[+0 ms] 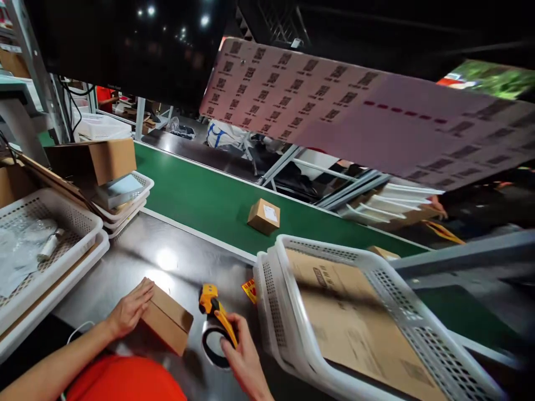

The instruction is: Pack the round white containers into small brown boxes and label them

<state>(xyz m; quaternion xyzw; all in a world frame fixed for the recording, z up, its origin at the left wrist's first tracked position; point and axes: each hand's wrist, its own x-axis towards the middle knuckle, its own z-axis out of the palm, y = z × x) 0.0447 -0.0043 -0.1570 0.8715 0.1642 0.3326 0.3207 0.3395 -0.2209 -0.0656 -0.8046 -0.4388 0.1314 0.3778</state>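
A small brown cardboard box (169, 318) rests on the metal table, closed. My left hand (130, 309) lies over its left end, fingers together along the top edge. To the right of the box, my right hand (244, 356) grips a yellow and black tape dispenser (217, 312) by its handle, with the tape roll hanging below. The dispenser is held apart from the box.
White baskets with flat cardboard (334, 312) stand at the right, and baskets with plastic bags (87, 228) at the left. A labelled box (264, 216) sits on the green conveyor (188, 195). A sheet of codes (292, 100) hangs above.
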